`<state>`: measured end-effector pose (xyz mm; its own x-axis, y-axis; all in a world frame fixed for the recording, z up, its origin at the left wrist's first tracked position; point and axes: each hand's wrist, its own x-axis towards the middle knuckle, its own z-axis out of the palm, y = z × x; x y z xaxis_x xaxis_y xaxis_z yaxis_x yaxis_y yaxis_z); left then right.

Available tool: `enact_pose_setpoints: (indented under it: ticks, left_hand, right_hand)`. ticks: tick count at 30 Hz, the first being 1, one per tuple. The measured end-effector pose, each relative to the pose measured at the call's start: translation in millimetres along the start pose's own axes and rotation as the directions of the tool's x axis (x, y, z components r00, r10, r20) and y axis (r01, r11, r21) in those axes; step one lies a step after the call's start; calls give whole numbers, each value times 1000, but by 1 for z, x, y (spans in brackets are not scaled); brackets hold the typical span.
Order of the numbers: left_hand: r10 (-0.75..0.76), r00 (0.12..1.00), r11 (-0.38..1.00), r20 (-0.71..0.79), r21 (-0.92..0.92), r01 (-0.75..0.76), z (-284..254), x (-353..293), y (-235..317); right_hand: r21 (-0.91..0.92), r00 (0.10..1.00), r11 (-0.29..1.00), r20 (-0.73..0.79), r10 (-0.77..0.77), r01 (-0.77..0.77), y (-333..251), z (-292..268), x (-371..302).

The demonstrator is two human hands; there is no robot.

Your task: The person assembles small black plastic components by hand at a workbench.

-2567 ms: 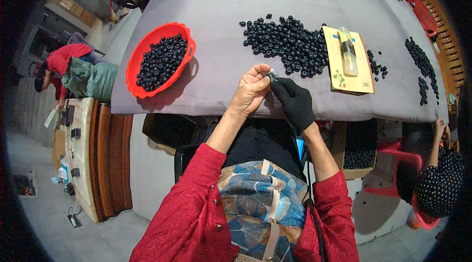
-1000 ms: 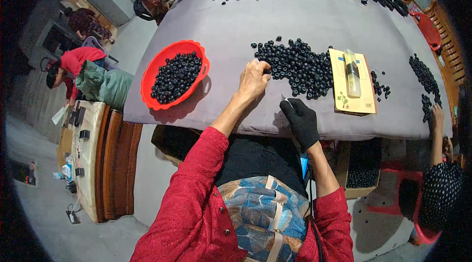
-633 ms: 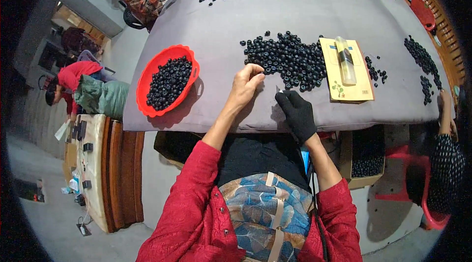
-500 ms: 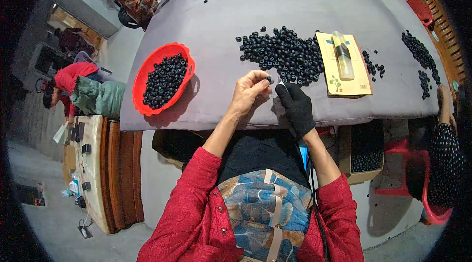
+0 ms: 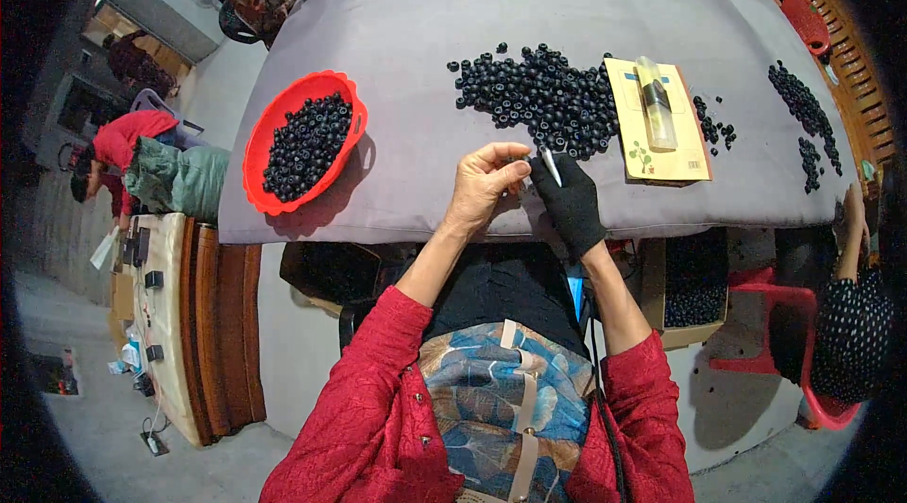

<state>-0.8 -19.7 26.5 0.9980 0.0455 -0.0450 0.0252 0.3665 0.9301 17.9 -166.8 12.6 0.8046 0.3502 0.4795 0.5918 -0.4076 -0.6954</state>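
Observation:
My bare left hand (image 5: 484, 184) is at the table's near edge, thumb and fingers pinched together. Whatever lies between those fingertips is too small and hidden to make out. Close beside it, my right hand (image 5: 567, 203), in a black glove, is closed around a slim white pen-like tool (image 5: 551, 166), its light shaft slanting out past the thumb. Just beyond both hands spreads a heap of small black ring-shaped parts (image 5: 548, 92). On the left, a red scalloped basket (image 5: 353, 130) holds many more of the same parts.
A yellow card (image 5: 661, 161) with a clear tube (image 5: 658, 106) on it lies right of the heap on the grey-covered table (image 5: 416, 191). Smaller black piles (image 5: 803, 102) lie far right. A box of black parts (image 5: 694, 300) stands below the table. Other people sit or bend around.
My left hand has turned slightly, and the black part at its fingertips no longer shows plainly. The white tool in my right hand has swung into clearer sight. The whole view has shifted slightly.

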Motion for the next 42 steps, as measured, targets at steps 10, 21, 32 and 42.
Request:
enact_pose_setpoints:
  ticks: [10,21,32,42]
  left_hand:
    - [18,999,998,36,-53,-16,3,1,-1]
    - [53,994,959,94,-282,-24,-24,10,-13]
    - [85,988,901,132,-434,-19,-24,6,-16]
    - [62,989,879,138,-476,11,-22,4,-18]
  right_hand:
    - [16,997,997,24,74,-74,-4,-2,2]
    - [386,915,840,28,402,-381,-10,4,3]
    - [99,1000,995,12,-2,1,-28,-1,-4]
    - [188,960,943,114,256,-274,-34,-1,-4]
